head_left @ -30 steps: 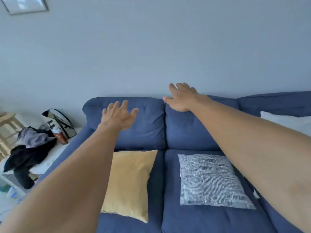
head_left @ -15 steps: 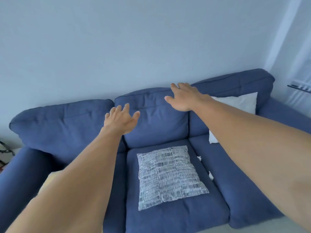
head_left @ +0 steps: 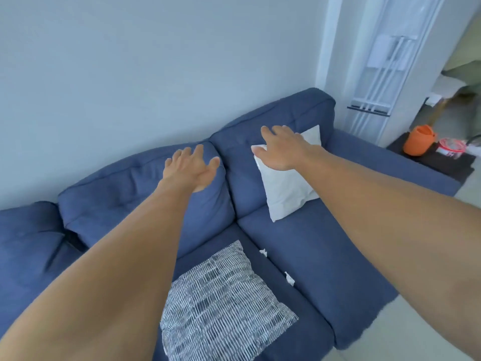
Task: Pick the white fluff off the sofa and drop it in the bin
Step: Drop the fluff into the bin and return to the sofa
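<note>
Blue sofa [head_left: 325, 243] has slid left, so white fluff [head_left: 289, 278] now shows between its seats. Both left hand [head_left: 191, 166] and right hand [head_left: 282, 149] are spread, holding nothing.

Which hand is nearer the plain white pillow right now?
Right. The right hand is over the top corner of the white pillow; the left hand is off to its left.

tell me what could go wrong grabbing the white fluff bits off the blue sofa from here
1. The farther white fluff tuft and the nearer white fluff tuft lie at the seam between seat cushions of the blue fabric sofa; a clumsy pinch could push them into the gap.
2. The open left hand and open right hand hover over the back cushions, away from both tufts, so one might be missed.
3. No bin is in view; carried fluff may drop.
</note>
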{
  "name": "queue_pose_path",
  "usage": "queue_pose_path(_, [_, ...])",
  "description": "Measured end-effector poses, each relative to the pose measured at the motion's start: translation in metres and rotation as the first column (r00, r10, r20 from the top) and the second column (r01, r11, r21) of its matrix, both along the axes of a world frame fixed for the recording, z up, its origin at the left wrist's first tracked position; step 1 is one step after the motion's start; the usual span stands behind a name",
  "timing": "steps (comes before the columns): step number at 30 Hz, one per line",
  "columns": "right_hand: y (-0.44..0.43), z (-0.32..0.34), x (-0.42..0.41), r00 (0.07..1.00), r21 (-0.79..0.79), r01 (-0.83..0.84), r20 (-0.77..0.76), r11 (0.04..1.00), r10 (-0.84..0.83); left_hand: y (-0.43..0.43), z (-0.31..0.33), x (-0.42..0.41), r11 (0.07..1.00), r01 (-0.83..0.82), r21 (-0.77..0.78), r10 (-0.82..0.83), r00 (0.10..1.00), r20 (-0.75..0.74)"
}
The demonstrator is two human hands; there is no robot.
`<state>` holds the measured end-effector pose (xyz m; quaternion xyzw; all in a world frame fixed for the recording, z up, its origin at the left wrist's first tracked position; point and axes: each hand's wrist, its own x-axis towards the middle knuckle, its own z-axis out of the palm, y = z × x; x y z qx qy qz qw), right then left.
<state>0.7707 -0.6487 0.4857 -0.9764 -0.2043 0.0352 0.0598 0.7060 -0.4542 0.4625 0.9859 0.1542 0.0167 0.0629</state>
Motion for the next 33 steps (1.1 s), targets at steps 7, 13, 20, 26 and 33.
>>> queue_pose_path(7, [-0.025, -0.121, 0.031, 0.955, -0.061, 0.176, -0.233, 0.983, -0.185, -0.024, -0.125, 0.075, 0.976, 0.209, -0.066, -0.218, 0.948, -0.233])
queue_pose_path(13, [-0.048, -0.252, 0.024, 0.859, -0.123, 0.253, -0.428, 0.96, -0.282, -0.052, -0.262, 0.091, 0.948, 0.297, -0.112, -0.315, 0.843, -0.437])
queue_pose_path(20, [-0.044, -0.388, -0.005, 0.721, -0.15, 0.267, -0.624, 0.952, -0.301, -0.066, -0.388, 0.091, 0.908, 0.397, -0.132, -0.393, 0.704, -0.592])
queue_pose_path(26, [-0.042, -0.473, -0.018, 0.69, -0.145, 0.258, -0.664, 0.955, -0.287, -0.07, -0.462, 0.102, 0.878, 0.465, -0.111, -0.421, 0.64, -0.642])
queue_pose_path(33, [-0.041, -0.536, -0.047, 0.767, -0.146, 0.223, -0.584, 0.964, -0.266, -0.075, -0.522, 0.119, 0.824, 0.554, -0.118, -0.501, 0.616, -0.608])
